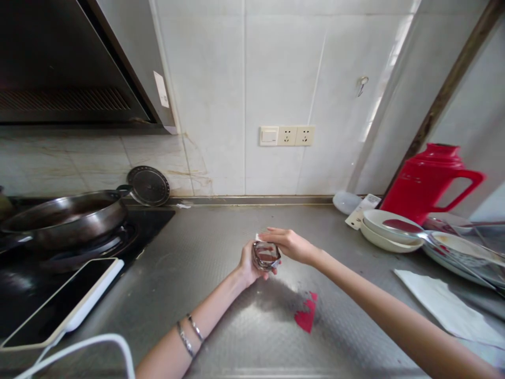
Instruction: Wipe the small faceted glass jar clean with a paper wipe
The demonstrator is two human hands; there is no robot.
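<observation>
the metal counter [189,252] looks textured, the flask [422,181] glossy.

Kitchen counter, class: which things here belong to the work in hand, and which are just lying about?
In use: small glass container, held in the left hand.
Apparently lying about: pan, phone, red flask, white cloth, red scrap.

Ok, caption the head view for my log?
Left hand cupping a small, shiny, glass-like container, right hand at its rim, over a grey metal countertop.
</observation>
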